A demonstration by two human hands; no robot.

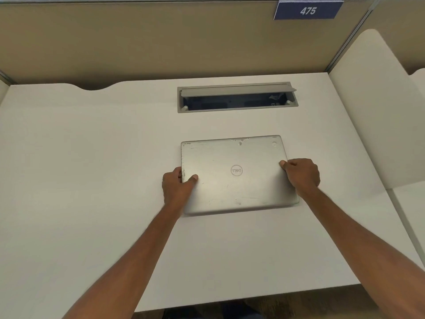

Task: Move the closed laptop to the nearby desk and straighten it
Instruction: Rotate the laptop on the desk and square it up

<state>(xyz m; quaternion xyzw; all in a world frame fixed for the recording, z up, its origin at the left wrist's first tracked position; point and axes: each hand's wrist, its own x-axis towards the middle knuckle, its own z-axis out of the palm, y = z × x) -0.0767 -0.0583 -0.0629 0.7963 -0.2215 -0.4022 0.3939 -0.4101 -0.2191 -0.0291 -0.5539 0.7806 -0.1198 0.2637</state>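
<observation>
Both hands [177,185] [301,172] grip laptop [236,176], long axis L-R

The blue sign [308,10] reads "475"; the laptop [236,178] lid shows an upside-down Dell logo [236,170].

A beige fabric partition [138,38] closes off the back, carrying a blue plaque [308,10] marked 475. A grey cable tray [236,97] sits open, recessed in the white top. A cream side divider [372,111] stands at right.
</observation>
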